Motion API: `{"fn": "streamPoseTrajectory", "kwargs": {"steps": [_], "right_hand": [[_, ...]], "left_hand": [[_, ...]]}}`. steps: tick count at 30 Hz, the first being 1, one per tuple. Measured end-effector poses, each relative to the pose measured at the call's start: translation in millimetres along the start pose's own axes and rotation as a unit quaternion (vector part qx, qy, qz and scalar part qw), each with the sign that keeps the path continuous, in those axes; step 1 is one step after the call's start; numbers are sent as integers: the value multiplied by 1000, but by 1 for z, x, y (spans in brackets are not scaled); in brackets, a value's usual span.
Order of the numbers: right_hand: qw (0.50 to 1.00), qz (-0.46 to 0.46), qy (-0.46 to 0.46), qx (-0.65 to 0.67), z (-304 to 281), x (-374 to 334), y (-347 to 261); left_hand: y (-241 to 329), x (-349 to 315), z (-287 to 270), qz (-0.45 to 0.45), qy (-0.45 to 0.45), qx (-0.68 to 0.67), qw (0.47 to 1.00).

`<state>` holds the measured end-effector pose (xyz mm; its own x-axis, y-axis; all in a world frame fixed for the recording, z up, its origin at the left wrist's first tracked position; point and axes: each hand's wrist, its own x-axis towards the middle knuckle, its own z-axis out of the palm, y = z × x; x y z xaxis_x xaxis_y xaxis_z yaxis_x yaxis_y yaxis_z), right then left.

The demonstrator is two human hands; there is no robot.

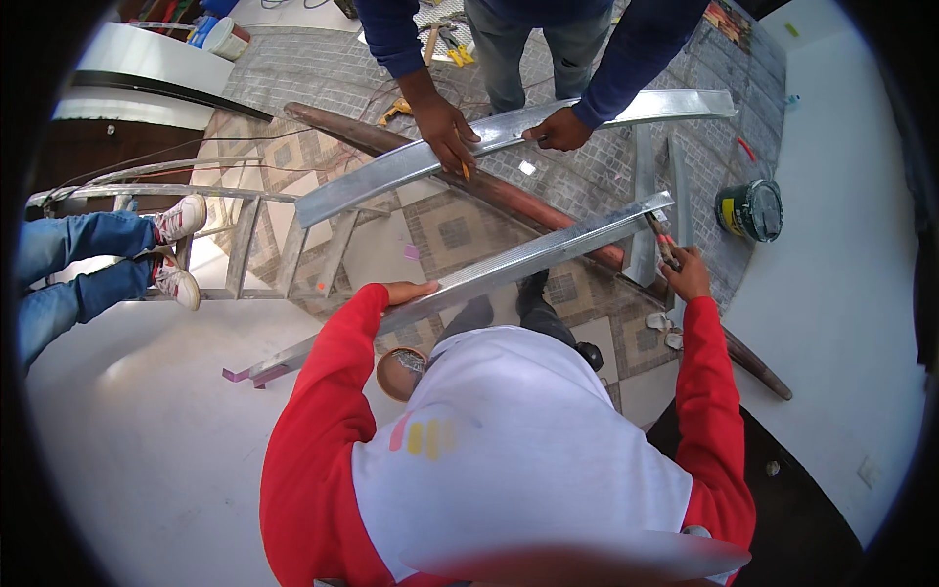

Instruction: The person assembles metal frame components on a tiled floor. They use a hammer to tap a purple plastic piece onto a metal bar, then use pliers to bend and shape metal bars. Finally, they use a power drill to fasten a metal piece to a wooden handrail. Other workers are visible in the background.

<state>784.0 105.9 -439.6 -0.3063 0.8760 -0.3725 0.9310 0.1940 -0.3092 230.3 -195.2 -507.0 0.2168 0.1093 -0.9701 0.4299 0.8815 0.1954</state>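
A long silvery metal channel [533,256] lies slanted in front of me, its far right end raised above its left end. My left hand [409,292] grips its near edge, fingers along the metal and thumb hidden. At the right end, my right hand [690,274] is closed around red-handled snips [663,238], whose jaws are at the channel's tip. Across from me, a co-worker's hands [448,135] rest on a second, wider metal channel [377,178]; one of them has a pencil [466,170].
A brown wooden pole [509,201] crosses the floor beneath the channels. A ladder [243,245] lies at left, with another person's shoes [179,217] on it. A dark bucket [751,210] stands at right. Near my feet is a round bowl [401,374]. Pliers [456,49] lie at the back.
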Motion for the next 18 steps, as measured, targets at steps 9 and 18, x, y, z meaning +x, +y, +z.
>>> {"fn": "streamPoseTrajectory", "kwargs": {"steps": [9,18], "right_hand": [[1000,12,12,18,-1,-14,-3],[1000,1,22,9,1,-22,-2]], "left_hand": [[-5,10,0,-4,2,-10,1000],[-2,7,4,2,-1,-6,1000]]}}
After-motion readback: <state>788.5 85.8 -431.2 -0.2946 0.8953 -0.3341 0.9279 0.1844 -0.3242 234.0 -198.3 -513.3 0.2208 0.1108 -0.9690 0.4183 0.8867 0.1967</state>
